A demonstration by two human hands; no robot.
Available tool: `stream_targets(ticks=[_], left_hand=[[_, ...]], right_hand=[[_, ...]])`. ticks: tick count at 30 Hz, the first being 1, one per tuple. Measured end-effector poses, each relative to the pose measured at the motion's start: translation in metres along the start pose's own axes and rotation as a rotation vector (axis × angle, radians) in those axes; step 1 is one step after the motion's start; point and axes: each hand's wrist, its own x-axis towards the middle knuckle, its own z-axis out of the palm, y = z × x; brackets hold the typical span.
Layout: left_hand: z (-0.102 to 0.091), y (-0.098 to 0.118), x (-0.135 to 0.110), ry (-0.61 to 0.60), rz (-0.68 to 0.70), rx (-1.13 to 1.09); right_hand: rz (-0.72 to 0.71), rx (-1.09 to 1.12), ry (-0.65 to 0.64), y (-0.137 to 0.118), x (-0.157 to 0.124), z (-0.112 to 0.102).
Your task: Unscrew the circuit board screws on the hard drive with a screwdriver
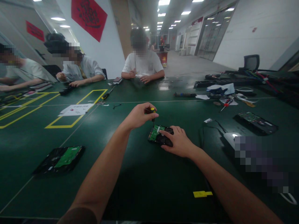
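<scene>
Green tabletop (137, 189), crossed by thin pale seam lines. Three hard disk drives are noted, circuit boards uppermost: the left drive (52, 159), the middle drive (156, 134) and the right drive (258, 122). Left side: yellow tape outlines (64, 126) on the surface, with a white sheet (76, 109) overlapping one. Beyond the sheet, a black-and-yellow screwdriver (106, 95) lies flat. Far right: a red-and-blue screwdriver (225, 105), a dark cylindrical tool (185, 95) and assorted cables (265, 79). Near edge, right of centre: a yellow tag (201, 194).
</scene>
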Motion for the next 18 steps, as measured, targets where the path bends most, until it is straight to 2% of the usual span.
stream_targets(ticks=[3,10,18], left_hand=[[0.0014,0.0010,-0.0003,-0.002,0.006,0.004],[-0.0072,0.0009,-0.0004,-0.007,0.020,0.174],[-0.0059,-0.0015,-0.0012,-0.062,0.009,-0.166]], right_hand=[[0.004,-0.004,0.005,0.0002,0.0000,0.0010],[-0.015,-0.018,0.026,-0.0009,0.0000,0.0008],[-0.003,-0.016,0.004,0.0004,0.0000,0.0012]])
